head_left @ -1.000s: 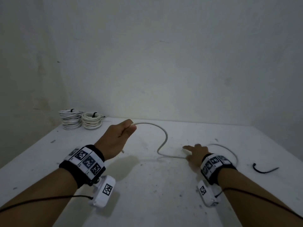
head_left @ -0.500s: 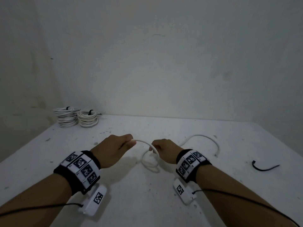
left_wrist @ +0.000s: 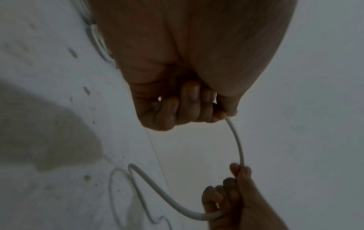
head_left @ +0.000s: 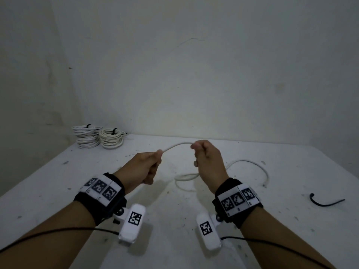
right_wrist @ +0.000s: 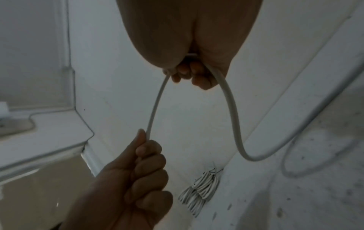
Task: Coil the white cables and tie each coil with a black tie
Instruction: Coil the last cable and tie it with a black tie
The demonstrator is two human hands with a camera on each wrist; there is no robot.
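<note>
A loose white cable (head_left: 175, 146) arcs in the air between my two hands above the white table (head_left: 291, 171). My left hand (head_left: 149, 164) grips one end of it in a fist; the left wrist view shows its fingers (left_wrist: 177, 112) curled round the cable (left_wrist: 237, 140). My right hand (head_left: 206, 158) is raised and pinches the cable further along, fingers (right_wrist: 189, 73) curled round it. From there the cable (right_wrist: 234, 121) drops to the table and trails right in a loop (head_left: 250, 164). A black tie (head_left: 326, 201) lies at the right.
Two tied white coils (head_left: 86, 136) (head_left: 111, 138) stand at the table's far left corner, against the wall; they also show in the right wrist view as coils (right_wrist: 201, 191). Walls close off the back and left. The table's edges run left and right.
My right hand left the table, took hold of the cable and lifted it up beside my left hand. The cable's loose part slid left and folded into a loop under my right hand.
</note>
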